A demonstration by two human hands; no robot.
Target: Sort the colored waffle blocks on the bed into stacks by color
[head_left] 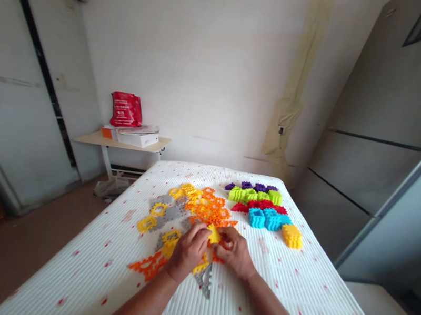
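Both my hands meet over the near part of a loose pile on the white, red-dotted bed. My left hand [190, 250] has its fingers closed on the left side of a yellow toy piece [214, 234]. From the right, my right hand [236, 253] grips the same piece, fingers bent. Around them lie orange pieces [210, 210], grey pieces [173, 212] and more yellow pieces [147, 223], flat and overlapping. A grey triangular piece [204, 280] lies just below my hands, and an orange triangular piece [148, 266] is left of my left hand.
Stacks sorted by colour stand at the right: purple [259, 187], green [250, 195], red [262, 205], blue [269, 219] and yellow [292, 236]. A side table [96, 138] holds a red bag [126, 110] and a white box [139, 139]. A grey fridge [369, 113] stands right.
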